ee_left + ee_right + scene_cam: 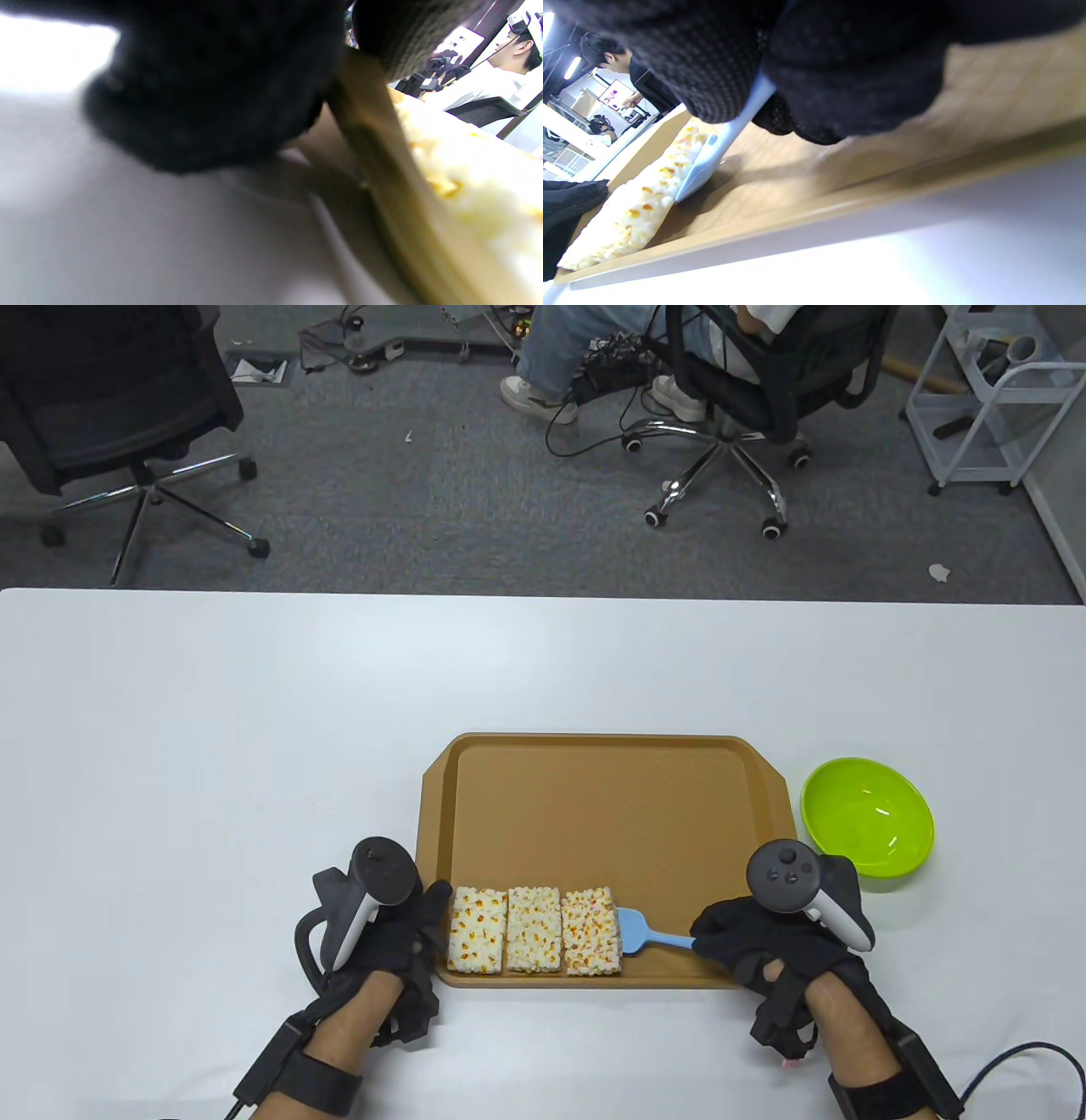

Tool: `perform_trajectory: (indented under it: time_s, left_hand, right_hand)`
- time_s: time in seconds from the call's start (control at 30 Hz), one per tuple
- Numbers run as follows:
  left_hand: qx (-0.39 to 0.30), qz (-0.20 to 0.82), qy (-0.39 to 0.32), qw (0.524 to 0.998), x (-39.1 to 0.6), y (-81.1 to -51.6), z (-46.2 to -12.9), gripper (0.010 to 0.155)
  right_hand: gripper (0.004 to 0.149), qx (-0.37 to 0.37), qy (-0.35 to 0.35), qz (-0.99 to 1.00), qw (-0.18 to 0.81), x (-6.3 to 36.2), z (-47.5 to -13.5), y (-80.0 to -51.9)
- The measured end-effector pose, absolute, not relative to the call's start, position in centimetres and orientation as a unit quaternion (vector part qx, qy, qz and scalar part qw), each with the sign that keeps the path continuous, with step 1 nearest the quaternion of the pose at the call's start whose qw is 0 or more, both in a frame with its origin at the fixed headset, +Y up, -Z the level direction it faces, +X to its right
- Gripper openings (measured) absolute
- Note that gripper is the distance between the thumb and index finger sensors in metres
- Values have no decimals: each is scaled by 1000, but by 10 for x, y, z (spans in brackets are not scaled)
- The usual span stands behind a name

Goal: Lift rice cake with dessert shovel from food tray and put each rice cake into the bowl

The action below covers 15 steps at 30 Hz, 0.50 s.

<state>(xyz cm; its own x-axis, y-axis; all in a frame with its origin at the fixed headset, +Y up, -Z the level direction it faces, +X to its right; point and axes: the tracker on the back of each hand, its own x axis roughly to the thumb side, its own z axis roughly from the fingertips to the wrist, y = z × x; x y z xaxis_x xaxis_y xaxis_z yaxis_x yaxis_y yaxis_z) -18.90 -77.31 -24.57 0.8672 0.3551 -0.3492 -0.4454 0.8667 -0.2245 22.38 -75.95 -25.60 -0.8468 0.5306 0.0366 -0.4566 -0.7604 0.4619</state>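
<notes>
- At tray's near edge, right hand (768,937) gripped dessert shovel (649,935); blade met rightmost rice cake (591,931)
- Left hand (407,929) steadied food tray (611,806), fingers straight; advised keeping blade flat, sliding fully under

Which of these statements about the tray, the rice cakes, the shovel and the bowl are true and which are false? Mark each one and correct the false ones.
1. Three rice cakes lie side by side on the food tray. True: left rice cake, middle rice cake, right rice cake.
2. The green bowl already holds a rice cake. False: it holds none.
3. The right hand holds the blue dessert shovel, its blade at the right rice cake's edge. True.
4. The bowl sits on the tray. False: it stands on the table, beside the tray's right end.
5. The left hand holds a second shovel. False: it rests at the tray's left edge.
</notes>
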Motion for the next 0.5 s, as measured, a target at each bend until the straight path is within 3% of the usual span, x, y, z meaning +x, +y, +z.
perform_trajectory:
  time_s: [0.37,0.5]
  left_hand:
    - [-155,218,149,952,-191,-774,-246,67]
    - [-164,225,152,948,-193,-774,-246,67]
  right_hand:
    - [44,83,261,911,308,225,-260,-766]
    - [44,64,238,904,348,239,-260,-755]
